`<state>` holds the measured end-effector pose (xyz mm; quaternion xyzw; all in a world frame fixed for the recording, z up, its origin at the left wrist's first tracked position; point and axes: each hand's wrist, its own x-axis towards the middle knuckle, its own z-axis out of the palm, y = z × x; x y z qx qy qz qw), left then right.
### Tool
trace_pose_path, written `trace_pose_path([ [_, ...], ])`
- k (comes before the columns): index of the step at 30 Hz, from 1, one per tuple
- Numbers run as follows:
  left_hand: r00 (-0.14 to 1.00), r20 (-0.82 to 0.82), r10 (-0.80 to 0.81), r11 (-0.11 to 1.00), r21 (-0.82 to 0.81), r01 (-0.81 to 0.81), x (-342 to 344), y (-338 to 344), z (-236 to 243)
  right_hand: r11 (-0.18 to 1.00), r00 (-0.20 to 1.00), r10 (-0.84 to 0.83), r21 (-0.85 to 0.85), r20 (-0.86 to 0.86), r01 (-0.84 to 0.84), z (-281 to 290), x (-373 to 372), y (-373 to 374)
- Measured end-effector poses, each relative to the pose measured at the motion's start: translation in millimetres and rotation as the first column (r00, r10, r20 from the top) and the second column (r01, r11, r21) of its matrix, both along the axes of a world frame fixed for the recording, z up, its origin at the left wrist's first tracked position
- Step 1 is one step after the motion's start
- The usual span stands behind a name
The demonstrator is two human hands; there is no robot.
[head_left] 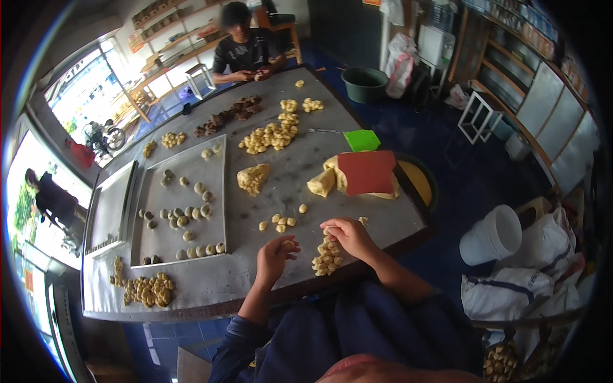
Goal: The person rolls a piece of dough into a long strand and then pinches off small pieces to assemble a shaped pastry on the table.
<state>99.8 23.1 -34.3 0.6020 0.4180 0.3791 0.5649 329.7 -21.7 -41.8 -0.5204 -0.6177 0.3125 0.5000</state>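
My left hand (274, 260) is curled above the table near its front edge, with a small yellow dough ball (289, 244) in its fingers. Close by, my right hand (352, 237) reaches over a pile of yellow dough pieces (327, 260), its fingertips pinched at a piece on the far end. Just beyond the hands lie several loose dough balls (281, 222). Farther off are a rough dough lump (253, 179) and a larger mass of dough (321, 184), partly covered by a red sheet (367, 172).
A metal tray (159, 236) with several greyish-green balls lies left on the metal table (242, 281). Yellow dough clusters (271, 136), dark brown lumps (227, 116) and a green scraper (362, 140) lie farther back. A person (246, 54) works at the far end.
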Motion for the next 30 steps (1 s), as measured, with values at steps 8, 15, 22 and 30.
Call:
trace_pose_path([
  [8, 0.994, 0.002, 0.107, 0.953, 0.284, -0.103, -31.4, 15.9, 1.5, 0.937, 0.965, -0.246, 0.275, 0.087, 0.214, 66.6, 3.2, -12.7],
  [15, 0.973, 0.215, 0.078, 0.971, 0.205, -0.123, -28.8, 5.6, 46.7, 0.79, 0.96, -0.235, 0.544, -0.154, 0.281, 112.7, 25.3, -19.9],
  [22, 0.851, -0.394, 0.348, 0.858, 0.5, -0.119, -14.0, 9.9, 35.3, 0.842, 0.984, -0.179, 0.52, 0.017, 0.144, 67.7, 3.6, -11.3],
  [30, 0.766, -0.642, -0.043, 0.775, 0.462, 0.431, 34.4, 5.5, -39.0, 0.977, 0.786, -0.119, -0.068, 0.606, 0.2, -25.5, 5.1, -1.9],
])
